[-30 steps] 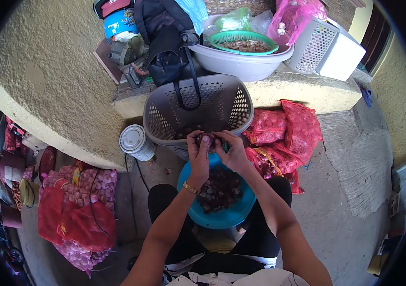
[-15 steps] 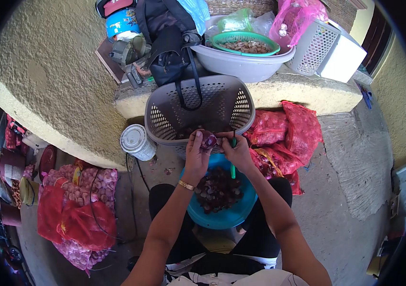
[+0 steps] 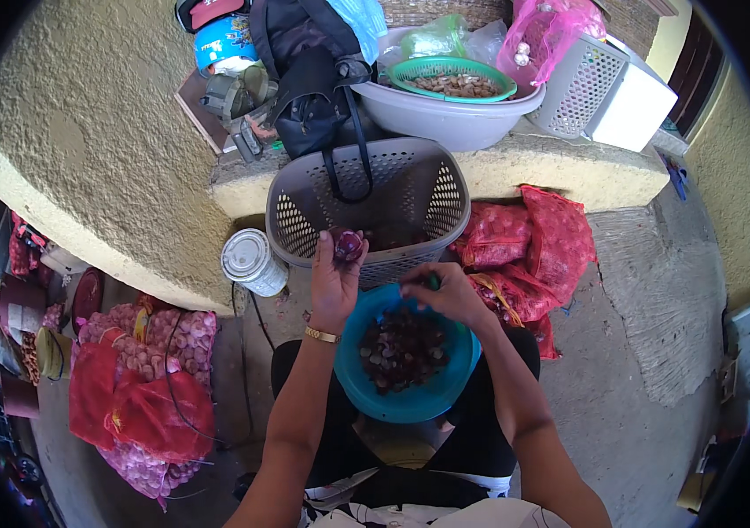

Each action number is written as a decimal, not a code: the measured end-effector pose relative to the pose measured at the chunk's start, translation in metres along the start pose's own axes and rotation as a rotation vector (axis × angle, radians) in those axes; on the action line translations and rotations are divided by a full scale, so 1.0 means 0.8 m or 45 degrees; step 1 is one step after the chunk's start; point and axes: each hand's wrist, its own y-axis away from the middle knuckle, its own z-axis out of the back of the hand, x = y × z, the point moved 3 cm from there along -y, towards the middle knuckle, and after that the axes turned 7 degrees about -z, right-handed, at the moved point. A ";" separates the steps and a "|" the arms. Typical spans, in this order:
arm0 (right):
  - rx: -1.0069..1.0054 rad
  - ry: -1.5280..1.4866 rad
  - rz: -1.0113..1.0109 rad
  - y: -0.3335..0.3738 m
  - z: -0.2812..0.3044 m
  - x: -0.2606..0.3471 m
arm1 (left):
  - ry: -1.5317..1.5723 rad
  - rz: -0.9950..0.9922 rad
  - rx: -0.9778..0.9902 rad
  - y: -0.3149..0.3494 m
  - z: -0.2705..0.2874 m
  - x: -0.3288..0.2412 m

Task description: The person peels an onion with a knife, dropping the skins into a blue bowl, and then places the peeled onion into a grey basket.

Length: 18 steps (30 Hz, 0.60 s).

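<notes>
In my left hand (image 3: 333,280) is a purple-red onion (image 3: 348,245), held upright at the near left rim of a grey-brown laundry basket (image 3: 300,216). My right hand (image 3: 451,292) is closed on a green-handled knife (image 3: 433,281); only a bit of the handle shows, and the blade cannot be made out. This hand hovers over the far right part of a blue basin (image 3: 354,387) between my knees. Dark onion skins and pieces (image 3: 400,350) lie in the basin. More dark red onions (image 3: 393,236) show at the bottom of the basket.
Red mesh sacks (image 3: 555,246) lean to the right of the basket. A white paint bucket (image 3: 256,261) stands at its left. Pink and red mesh sacks of bulbs (image 3: 146,387) lie further left. On the ledge behind are a black bag (image 3: 309,101) and a large pale tub (image 3: 445,123).
My hands have come apart. The left has moved left with the onion, while the right has drawn back toward the basin, its knife turned so that less handle shows.
</notes>
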 end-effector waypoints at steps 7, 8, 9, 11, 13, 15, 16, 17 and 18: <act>0.219 0.270 -0.177 -0.004 -0.008 -0.014 | -0.015 0.095 0.045 0.012 -0.026 0.004; 0.080 0.346 0.013 -0.008 -0.006 -0.015 | -0.056 0.129 0.040 0.014 -0.032 0.004; -0.060 0.420 0.202 -0.009 -0.003 -0.016 | -0.097 0.164 0.035 0.016 -0.037 0.005; -0.161 0.353 0.223 -0.008 -0.007 0.002 | -0.220 0.160 0.044 0.020 -0.038 0.000; -0.270 0.289 0.241 -0.013 -0.006 0.007 | -0.338 0.162 0.059 0.022 -0.042 -0.001; -0.333 0.181 0.500 -0.019 -0.001 0.007 | -0.479 0.269 0.083 0.024 -0.046 0.006; -0.329 0.179 0.501 -0.022 -0.004 0.012 | -0.481 0.266 0.079 0.025 -0.043 0.008; -0.302 0.146 0.595 -0.023 -0.009 0.022 | -0.515 0.275 0.113 0.024 -0.038 0.012; -0.276 0.113 0.689 -0.022 -0.012 0.028 | -0.549 0.285 0.146 0.024 -0.034 0.014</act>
